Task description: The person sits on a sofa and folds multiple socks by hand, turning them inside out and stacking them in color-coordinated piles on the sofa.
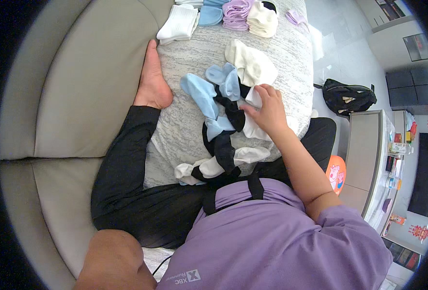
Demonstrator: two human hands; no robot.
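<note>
My right hand (pixel 269 110) rests palm down on the right side of a loose heap of socks, its thumb and fingers apart over a white sock (pixel 253 97). Left of it a black sock (pixel 234 113) lies tangled with light blue socks (pixel 200 95). A cream-white sock (pixel 251 62) lies just beyond my fingertips. Closer to my lap, a white sock (pixel 251 155) and a black sock (pixel 224 150) cross each other. My left hand is out of view; a bare bent limb, apparently my left elbow (pixel 114 250), shows at the lower left.
Folded sock stacks stand at the far end: white (pixel 178 22), blue (pixel 210 15), lilac (pixel 235 16) and cream (pixel 262 21). A lilac sock (pixel 294 17) lies near the covered seat's right edge. The sofa backrest (pixel 90 83) rises left; a black backpack (pixel 348 97) sits on the floor.
</note>
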